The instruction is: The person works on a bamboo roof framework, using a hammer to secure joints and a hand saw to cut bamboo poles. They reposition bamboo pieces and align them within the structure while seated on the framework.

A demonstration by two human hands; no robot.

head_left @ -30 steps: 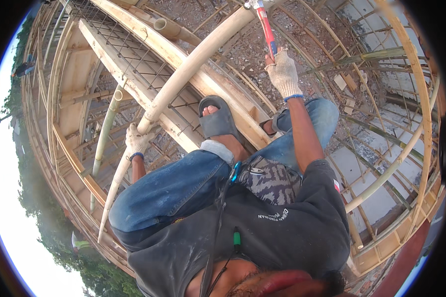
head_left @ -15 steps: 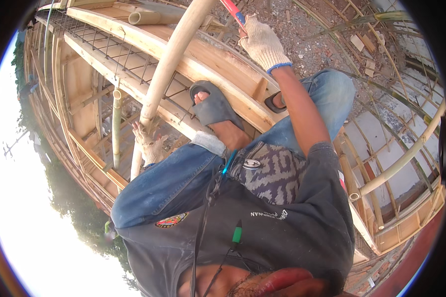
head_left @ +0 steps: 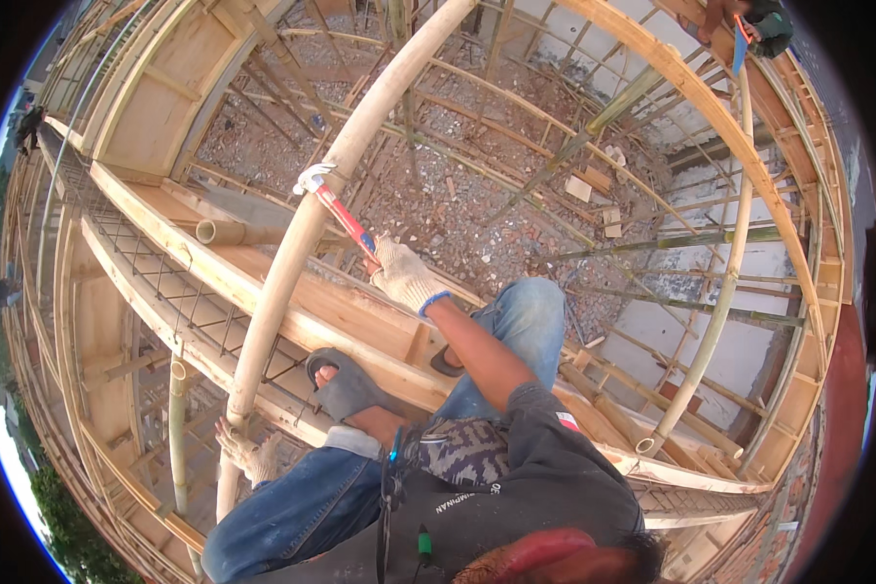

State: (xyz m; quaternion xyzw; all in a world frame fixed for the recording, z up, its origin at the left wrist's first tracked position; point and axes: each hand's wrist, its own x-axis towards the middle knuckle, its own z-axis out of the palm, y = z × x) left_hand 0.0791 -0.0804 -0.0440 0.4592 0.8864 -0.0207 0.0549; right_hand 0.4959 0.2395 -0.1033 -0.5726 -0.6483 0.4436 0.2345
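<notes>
My right hand (head_left: 404, 276), in a cream knit glove with a blue cuff, grips a claw hammer (head_left: 346, 214) by its red and blue handle. The metal hammer head lies over or against a long, pale wooden pole (head_left: 292, 255) that slants from top centre to lower left. Lower on that pole, my left hand (head_left: 250, 454), also gloved, is wrapped around it beside my bent knee. My sandalled left foot (head_left: 348, 384) rests across the timber formwork, above a steel rebar cage (head_left: 195, 297). The right foot is mostly hidden behind the planks.
Timber formwork boards (head_left: 180, 236) run along the left and beneath me. A cut bamboo end (head_left: 209, 232) juts out near the pole. Far below lies rubble-strewn ground (head_left: 477, 209), crossed by bamboo scaffolding (head_left: 701, 370). Another person (head_left: 769, 31) is at the upper right, near a blue tool.
The view has swung upward and to the right, bringing the whole hammer and more ground into sight. My left hand stays on the pole; the right still holds the hammer.
</notes>
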